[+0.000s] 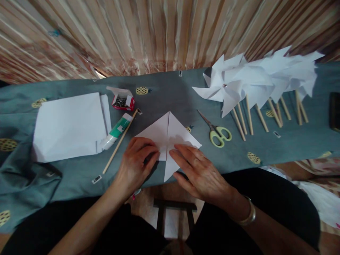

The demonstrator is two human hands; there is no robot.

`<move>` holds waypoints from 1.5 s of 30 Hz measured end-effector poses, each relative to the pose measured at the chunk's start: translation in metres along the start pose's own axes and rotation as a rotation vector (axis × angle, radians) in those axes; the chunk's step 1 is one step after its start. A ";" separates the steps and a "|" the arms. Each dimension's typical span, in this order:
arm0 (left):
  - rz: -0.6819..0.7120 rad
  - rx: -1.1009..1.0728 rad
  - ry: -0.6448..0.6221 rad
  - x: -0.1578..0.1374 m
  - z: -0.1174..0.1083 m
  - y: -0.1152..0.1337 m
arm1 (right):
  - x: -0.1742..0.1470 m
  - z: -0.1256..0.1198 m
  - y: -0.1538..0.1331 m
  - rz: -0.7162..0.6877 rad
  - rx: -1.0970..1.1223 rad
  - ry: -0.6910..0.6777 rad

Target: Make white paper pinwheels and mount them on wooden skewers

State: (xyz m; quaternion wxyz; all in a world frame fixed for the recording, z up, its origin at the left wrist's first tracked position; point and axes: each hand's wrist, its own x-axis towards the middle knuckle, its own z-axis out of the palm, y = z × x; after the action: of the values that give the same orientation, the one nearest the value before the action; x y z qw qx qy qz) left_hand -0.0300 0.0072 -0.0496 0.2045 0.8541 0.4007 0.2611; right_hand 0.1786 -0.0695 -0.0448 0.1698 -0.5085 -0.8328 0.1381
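Observation:
A white paper sheet (177, 131) lies in front of me with one corner pointing away. A slit or crease runs from that corner towards the middle, and a flap hangs down at the near side. My left hand (136, 157) pinches the paper's left part between thumb and fingers. Stretched fingers of my right hand (198, 171) rest flat on the right part. To the right lie scissors (217, 135) with pale green handles. Left of the paper are a wooden stick (118, 147) and a green and white glue tube (119, 128).
A stack of white paper (70, 127) lies at the left. Beside it stands an open red box (123, 101) of small metal pieces. Several white paper pinwheels (255, 79) on sticks lie at the back right. A dark object (334, 111) is at the right edge.

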 end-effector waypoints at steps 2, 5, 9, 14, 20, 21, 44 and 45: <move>-0.008 0.004 0.000 0.001 0.000 0.000 | 0.002 0.000 -0.001 0.002 -0.021 0.002; -0.013 0.003 0.002 0.002 0.000 -0.001 | 0.003 0.002 -0.003 0.012 -0.036 0.008; -0.031 0.000 -0.015 0.002 0.000 -0.001 | 0.006 0.004 -0.004 0.047 -0.030 -0.010; -0.019 -0.007 -0.024 0.003 0.001 -0.001 | 0.010 0.005 -0.004 0.042 -0.053 -0.032; -0.002 0.011 -0.021 0.005 0.001 -0.001 | 0.012 0.006 -0.005 0.063 -0.033 -0.029; -0.005 0.014 -0.023 0.005 0.001 -0.001 | 0.012 0.006 -0.005 0.063 -0.036 -0.027; 0.011 0.008 -0.007 0.005 0.002 0.000 | 0.023 0.005 -0.009 0.082 -0.131 -0.064; 0.027 0.001 -0.010 0.005 0.002 0.001 | 0.024 0.005 -0.009 0.080 -0.142 -0.065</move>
State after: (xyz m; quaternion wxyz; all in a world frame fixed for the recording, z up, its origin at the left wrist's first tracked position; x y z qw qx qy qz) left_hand -0.0255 0.0099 -0.0497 0.2027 0.8607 0.3884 0.2595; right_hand 0.1590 -0.0524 -0.0421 0.1006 -0.5474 -0.8245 0.1017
